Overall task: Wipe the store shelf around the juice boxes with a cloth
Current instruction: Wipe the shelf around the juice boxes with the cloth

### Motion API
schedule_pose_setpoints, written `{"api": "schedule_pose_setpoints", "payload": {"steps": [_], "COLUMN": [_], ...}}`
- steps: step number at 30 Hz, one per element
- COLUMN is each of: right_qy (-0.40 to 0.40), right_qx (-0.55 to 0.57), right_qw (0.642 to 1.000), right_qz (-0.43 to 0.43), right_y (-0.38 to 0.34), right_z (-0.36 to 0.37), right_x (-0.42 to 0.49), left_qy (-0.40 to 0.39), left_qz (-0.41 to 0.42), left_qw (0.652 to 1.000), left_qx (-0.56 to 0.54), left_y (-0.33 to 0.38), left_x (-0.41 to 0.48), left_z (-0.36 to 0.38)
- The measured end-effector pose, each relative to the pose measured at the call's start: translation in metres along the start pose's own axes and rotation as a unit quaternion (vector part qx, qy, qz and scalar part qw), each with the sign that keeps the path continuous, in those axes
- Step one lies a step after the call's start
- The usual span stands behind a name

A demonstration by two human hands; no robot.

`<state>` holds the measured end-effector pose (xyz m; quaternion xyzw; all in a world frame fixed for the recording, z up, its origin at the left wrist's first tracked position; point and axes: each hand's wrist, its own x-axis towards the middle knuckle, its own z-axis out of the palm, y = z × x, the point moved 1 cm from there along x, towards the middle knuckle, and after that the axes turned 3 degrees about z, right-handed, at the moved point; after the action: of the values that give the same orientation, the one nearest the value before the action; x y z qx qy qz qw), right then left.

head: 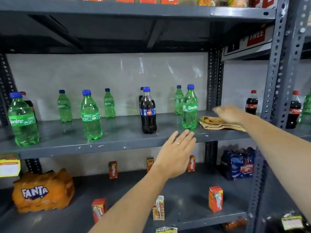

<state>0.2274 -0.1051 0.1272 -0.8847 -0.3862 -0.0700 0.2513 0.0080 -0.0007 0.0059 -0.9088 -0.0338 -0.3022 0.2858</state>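
Note:
A folded yellow-brown cloth (pixel 217 124) lies on the right end of the grey middle shelf (pixel 117 140). My right hand (pixel 230 113) hovers flat just above it, fingers spread and motion-blurred, holding nothing. My left hand (pixel 176 153) is open with fingers apart in front of the shelf's front edge, below a Sprite bottle (pixel 189 107). Several small juice boxes stand on the lower shelf (pixel 185 195): red ones (pixel 215 198) (pixel 113 169) (pixel 99 209) and a pale one (pixel 158 207).
Green Sprite bottles (pixel 90 115) and a dark cola bottle (pixel 148 111) stand spaced along the middle shelf. A Fanta multipack (pixel 42 190) sits lower left, a blue multipack (pixel 239 163) lower right. Perforated steel uprights (pixel 276 64) frame the right side, with Coca-Cola bottles (pixel 251 103) beyond.

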Motion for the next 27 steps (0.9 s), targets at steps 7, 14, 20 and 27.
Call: {"api": "schedule_pose_setpoints", "payload": {"steps": [7,14,20,27], "right_qy": [-0.169,-0.123,0.021,0.235], "right_qx": [-0.002,-0.131,-0.146,-0.013], "right_qw": [0.985,0.982,0.985,0.967], "right_qz": [0.019,-0.053,-0.086,-0.092], "right_y": [0.013,0.019,0.006,0.004], "right_z": [0.012,0.015,0.017,0.076], "right_x": [-0.027,-0.031,-0.052,-0.161], "left_qy": [-0.005,0.000,-0.004,0.109], "left_qz": [0.006,0.004,0.010,-0.076], "left_qw": [1.000,1.000,0.999,0.984], "left_qx": [0.024,0.026,0.042,-0.120], "left_y": [-0.006,-0.009,-0.013,0.037], "left_x": [-0.002,-0.005,-0.006,-0.091], "left_z": [0.023,0.030,0.027,0.045]}}
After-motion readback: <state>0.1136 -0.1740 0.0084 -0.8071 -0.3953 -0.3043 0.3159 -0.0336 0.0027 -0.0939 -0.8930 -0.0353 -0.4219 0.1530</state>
